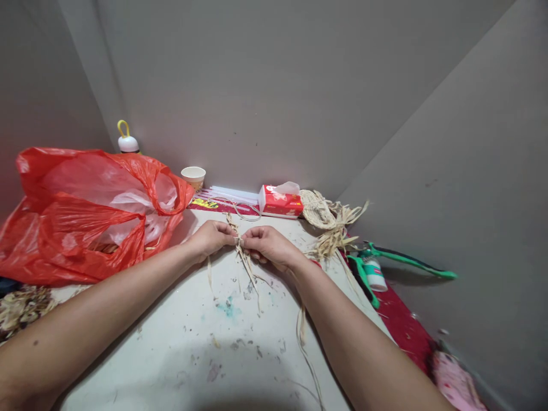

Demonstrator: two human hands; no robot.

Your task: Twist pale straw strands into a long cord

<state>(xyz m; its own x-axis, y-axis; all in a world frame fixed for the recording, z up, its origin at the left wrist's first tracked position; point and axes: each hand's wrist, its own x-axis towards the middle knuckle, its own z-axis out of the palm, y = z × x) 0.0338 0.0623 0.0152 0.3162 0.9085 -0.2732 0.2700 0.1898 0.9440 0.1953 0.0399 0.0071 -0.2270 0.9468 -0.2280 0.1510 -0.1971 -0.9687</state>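
Note:
My left hand [213, 238] and my right hand [268, 244] meet over the white board, fingertips almost touching. Both pinch a thin braid of dry straw-coloured strips [244, 260], which look like corn husk or raffia. The plaited end reaches up beyond my fingers toward the back, and loose strands fan out below them toward me. Under my right wrist, more long strips [302, 331] trail down the board. My fingertips partly hide where the strands cross.
A red plastic bag [85, 228] fills the left side. Along the back stand a paper cup [194, 177], pale sticks [235, 195] and a red tissue pack [281, 201]. Right of these lie a woven straw piece [317, 209], green-handled pliers [363, 279] and a white bottle [375, 275]. Grey walls close in behind.

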